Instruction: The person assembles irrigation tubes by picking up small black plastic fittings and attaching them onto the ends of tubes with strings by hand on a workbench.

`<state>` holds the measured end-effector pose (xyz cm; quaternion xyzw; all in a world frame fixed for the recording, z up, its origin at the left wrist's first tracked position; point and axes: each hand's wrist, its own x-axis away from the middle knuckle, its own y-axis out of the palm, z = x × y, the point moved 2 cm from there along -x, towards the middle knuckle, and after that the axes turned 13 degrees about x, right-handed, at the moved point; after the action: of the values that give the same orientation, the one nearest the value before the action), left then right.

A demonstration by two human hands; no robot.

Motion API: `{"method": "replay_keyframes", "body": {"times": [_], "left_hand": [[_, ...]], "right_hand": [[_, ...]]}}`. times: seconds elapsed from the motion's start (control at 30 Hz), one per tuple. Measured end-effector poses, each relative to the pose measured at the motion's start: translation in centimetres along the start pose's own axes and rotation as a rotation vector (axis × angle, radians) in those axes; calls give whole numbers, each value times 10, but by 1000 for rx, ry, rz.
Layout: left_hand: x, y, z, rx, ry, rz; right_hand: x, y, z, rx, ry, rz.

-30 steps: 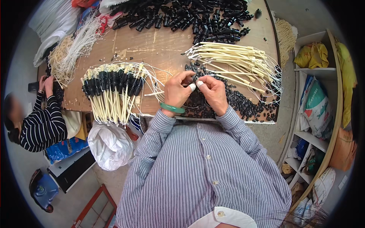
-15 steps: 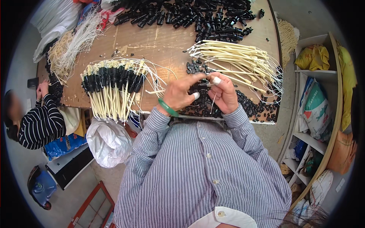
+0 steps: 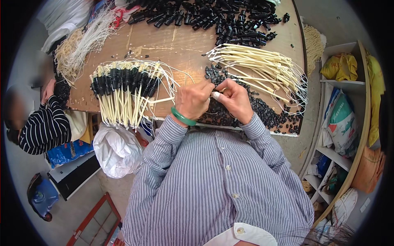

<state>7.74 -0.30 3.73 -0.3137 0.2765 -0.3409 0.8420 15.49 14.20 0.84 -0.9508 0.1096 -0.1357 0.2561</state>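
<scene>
My left hand (image 3: 192, 99), with a green bangle (image 3: 183, 117) at its wrist, is closed, its fingertips pinched together. My right hand (image 3: 234, 99) is closed in a pinch too, a white covering on its thumb. Both sets of fingertips meet over the near edge of the table; what lies between them is too small and hidden to name. A cream tube (image 3: 162, 100) points leftward from beside my left hand; whether that hand grips it is unclear. Small black pieces (image 3: 262, 108) lie in a heap around and beneath my right hand.
Cream tubes with white cords (image 3: 254, 65) lie at the right. A row of tubes with black sockets (image 3: 123, 84) lies left. Black sockets (image 3: 242, 24) pile up at the back. White cords (image 3: 88, 43) lie far left, near another person (image 3: 47, 123). Shelves (image 3: 340, 151) stand right.
My hands have come together and their fingertips now meet. My left index finger has curled in from its stretched position. The white cord hanging from my right hand no longer shows.
</scene>
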Motion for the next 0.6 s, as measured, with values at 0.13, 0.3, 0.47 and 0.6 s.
{"method": "replay_keyframes", "body": {"times": [0.13, 0.3, 0.47, 0.6], "left_hand": [[6, -7, -8, 167, -21, 216], [15, -37, -20, 106, -185, 230], [22, -65, -27, -19, -63, 345], [38, -93, -53, -329, -95, 452]], "right_hand": [[8, 2, -31, 228, -184, 260], [10, -1, -38, -71, -50, 332], [8, 18, -31, -609, 46, -370], [16, 11, -22, -941, -183, -389]]}}
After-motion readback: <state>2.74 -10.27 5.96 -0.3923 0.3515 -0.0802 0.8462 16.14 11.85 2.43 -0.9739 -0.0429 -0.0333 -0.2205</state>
